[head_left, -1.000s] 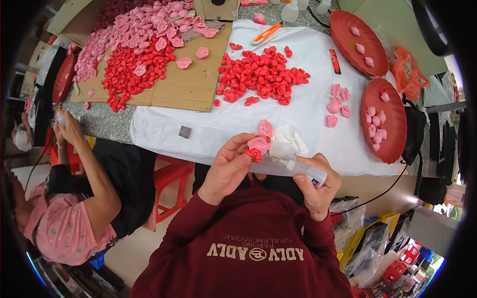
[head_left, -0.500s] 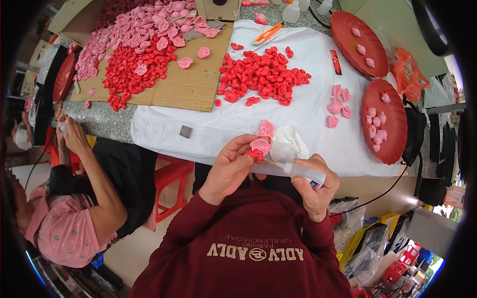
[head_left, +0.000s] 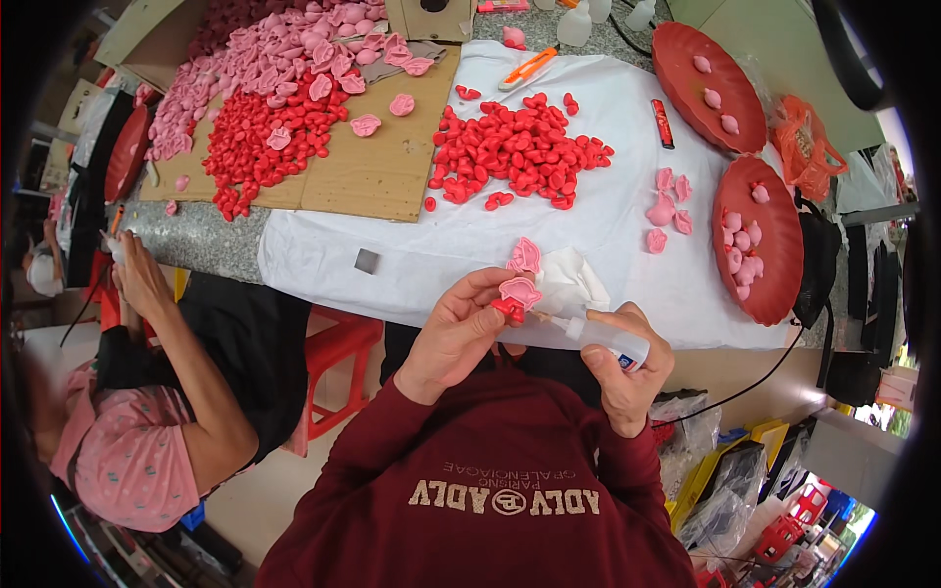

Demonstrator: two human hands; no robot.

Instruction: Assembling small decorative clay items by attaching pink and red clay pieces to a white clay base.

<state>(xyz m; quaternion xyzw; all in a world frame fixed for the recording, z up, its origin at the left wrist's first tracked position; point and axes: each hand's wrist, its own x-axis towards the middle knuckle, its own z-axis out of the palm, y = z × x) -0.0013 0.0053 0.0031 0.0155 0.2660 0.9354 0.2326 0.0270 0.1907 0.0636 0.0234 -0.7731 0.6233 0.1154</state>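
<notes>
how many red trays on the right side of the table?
2. One red tray lies at the far right by the table's back edge; the other red tray sits nearer, by the front edge. Both carry pink pieces. Another reddish dish at far left isn't counted.

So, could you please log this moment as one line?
left hand: holds pink-and-red piece | right hand: holds glue bottle, tip near piece | ahead: red pile on white cloth

Both forearms, in dark red sleeves, come up from the lower edge, with the hands close together. The left hand [head_left: 456, 333] is raised with fingertips pinched closed. The right hand [head_left: 627, 367] sits just beside it, slightly lower, fingers curled in a closed grip.
</notes>
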